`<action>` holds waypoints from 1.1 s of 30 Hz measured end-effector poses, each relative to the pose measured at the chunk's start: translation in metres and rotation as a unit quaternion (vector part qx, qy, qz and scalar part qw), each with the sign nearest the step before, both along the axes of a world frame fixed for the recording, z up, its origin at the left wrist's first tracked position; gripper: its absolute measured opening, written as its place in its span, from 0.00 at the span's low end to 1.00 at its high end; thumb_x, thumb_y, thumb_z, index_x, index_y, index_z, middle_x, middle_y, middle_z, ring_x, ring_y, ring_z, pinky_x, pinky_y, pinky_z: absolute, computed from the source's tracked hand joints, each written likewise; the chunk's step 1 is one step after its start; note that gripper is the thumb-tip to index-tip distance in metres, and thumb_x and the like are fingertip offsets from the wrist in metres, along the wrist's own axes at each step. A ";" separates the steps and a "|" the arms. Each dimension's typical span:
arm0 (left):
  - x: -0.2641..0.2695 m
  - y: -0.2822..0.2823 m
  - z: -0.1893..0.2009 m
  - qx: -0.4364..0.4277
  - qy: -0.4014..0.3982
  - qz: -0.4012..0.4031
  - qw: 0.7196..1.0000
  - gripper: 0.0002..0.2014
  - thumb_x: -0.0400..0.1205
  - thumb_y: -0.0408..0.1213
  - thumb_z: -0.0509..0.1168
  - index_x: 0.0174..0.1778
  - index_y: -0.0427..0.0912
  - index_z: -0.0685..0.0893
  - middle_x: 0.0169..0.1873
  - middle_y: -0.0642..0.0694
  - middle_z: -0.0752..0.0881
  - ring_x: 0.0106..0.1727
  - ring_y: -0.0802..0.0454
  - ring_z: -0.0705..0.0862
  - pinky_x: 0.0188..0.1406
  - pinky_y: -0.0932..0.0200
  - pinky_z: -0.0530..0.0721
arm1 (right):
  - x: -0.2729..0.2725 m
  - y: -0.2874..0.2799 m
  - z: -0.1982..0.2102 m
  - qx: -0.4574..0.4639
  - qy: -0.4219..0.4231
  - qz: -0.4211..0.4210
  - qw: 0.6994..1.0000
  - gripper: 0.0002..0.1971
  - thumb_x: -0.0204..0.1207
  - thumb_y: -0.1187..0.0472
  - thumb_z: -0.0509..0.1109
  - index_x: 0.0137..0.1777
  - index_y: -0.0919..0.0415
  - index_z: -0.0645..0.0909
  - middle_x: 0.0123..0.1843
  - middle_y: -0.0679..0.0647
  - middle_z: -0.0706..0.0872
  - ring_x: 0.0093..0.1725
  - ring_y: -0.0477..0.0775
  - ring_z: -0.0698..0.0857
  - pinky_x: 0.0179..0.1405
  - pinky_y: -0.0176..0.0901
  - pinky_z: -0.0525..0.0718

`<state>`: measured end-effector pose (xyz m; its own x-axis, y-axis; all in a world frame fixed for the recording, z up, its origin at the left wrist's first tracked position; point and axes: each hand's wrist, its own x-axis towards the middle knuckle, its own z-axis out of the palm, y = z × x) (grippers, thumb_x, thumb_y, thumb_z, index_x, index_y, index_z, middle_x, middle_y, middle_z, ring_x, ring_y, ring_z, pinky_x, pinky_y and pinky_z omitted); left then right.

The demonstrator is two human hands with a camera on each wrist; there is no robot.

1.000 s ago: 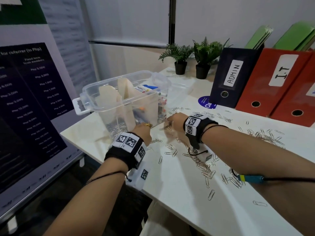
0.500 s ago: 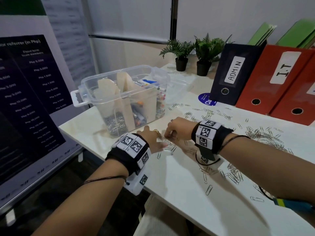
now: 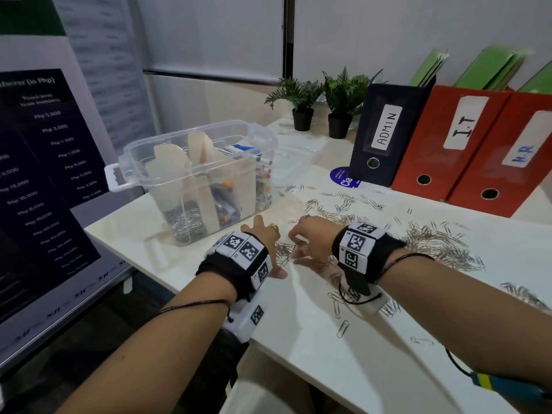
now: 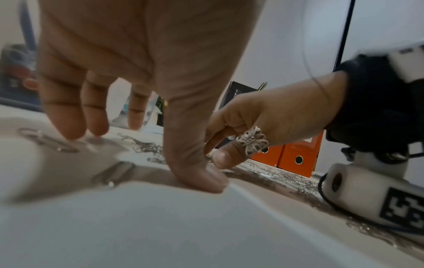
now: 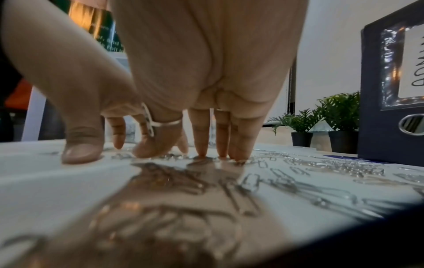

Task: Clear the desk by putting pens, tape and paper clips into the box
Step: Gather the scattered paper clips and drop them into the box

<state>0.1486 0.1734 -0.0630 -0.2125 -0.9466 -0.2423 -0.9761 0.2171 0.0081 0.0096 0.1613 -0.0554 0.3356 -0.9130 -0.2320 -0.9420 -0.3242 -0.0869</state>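
Observation:
The clear plastic box (image 3: 140,162), holding pens, tape rolls and a heap of clips, stands at the desk's left end. Silver paper clips (image 3: 433,246) lie scattered and heaped across the white desk (image 3: 373,369). My left hand (image 3: 268,243) and right hand (image 3: 298,243) are low on the desk in front of the box, facing each other, with a small bunch of clips (image 3: 282,253) between them. In the left wrist view the left hand (image 4: 137,154) has its thumb on the desk and straight fingers above a clip (image 4: 112,174). The right hand (image 5: 149,156) touches the clips (image 5: 252,181) with straight fingertips.
A dark binder marked ADMIN (image 3: 385,135) and red binders (image 3: 460,144) stand along the back right, beside two small potted plants (image 3: 301,100). A blue round sticker (image 3: 343,177) lies near the binder. A large dark poster board (image 3: 44,174) stands left of the desk edge.
Both hands have drawn back from the box toward the desk's front edge. They now sit lower and closer together, with clips gathered between them.

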 end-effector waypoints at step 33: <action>0.003 0.008 0.023 -0.034 0.098 -0.019 0.994 0.09 0.80 0.30 0.67 0.52 0.32 0.87 0.42 0.43 0.89 0.45 0.49 0.86 0.36 0.69 0.80 | 0.002 0.011 -0.013 -0.055 -0.061 -0.023 0.996 0.11 0.78 0.67 0.65 0.56 0.62 0.86 0.60 0.59 0.86 0.61 0.58 0.83 0.59 0.40 0.79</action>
